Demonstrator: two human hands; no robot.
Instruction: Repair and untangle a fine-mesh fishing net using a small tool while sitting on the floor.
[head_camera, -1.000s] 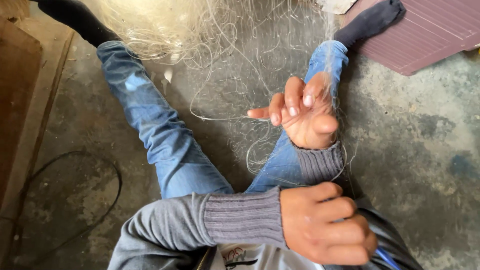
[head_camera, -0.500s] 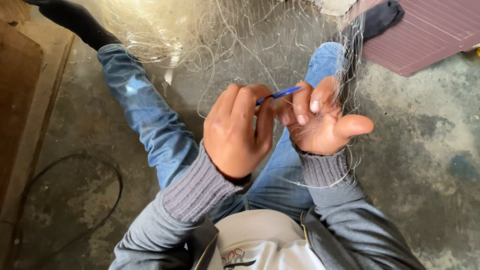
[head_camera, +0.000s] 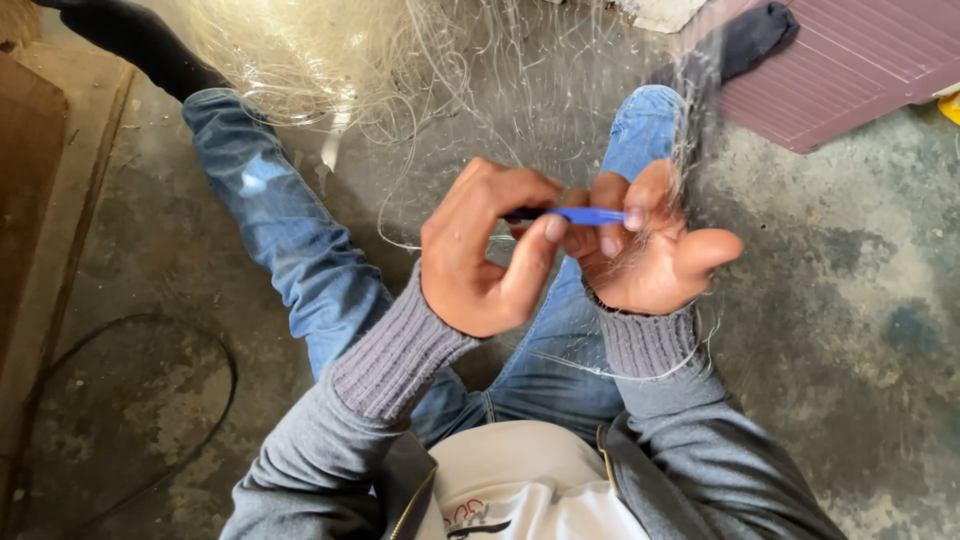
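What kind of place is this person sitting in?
Probably a rough work yard or shed where fishing nets get mended. The person sits on a bare, stained concrete floor, a pale heap of fine netting lies over the legs, and both hands work a blue tool.

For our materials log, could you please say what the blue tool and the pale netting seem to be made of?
Blue netting needle: likely plastic, judging by its even, smooth, saturated colour and thin flat shape. Fishing net: probably nylon monofilament, its strands fine, translucent, pale and springy-looking. Neither is certain.

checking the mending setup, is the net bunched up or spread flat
Bunched: the pale net lies heaped over the legs, loose strands trailing to the right hand.
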